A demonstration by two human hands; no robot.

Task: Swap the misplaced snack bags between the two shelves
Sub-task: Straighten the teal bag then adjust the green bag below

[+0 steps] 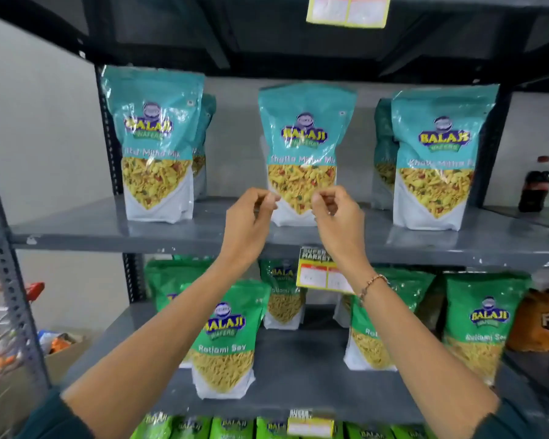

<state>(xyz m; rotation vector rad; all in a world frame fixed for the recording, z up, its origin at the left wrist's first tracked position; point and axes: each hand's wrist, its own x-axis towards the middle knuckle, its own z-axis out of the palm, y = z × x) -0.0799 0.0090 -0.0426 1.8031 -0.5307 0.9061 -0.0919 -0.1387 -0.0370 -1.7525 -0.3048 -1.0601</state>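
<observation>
I see both arms reaching up and forward, bare from the dark sleeves at the elbows, converging toward the middle teal bag (305, 147). My left hand (251, 217) sits just left of the bag's lower edge, fingers curled in, thumb and forefinger pinched near its corner. My right hand (336, 213) mirrors it at the lower right, fingers curled. Actual contact is unclear. A thin bracelet (373, 285) circles the right wrist.
</observation>
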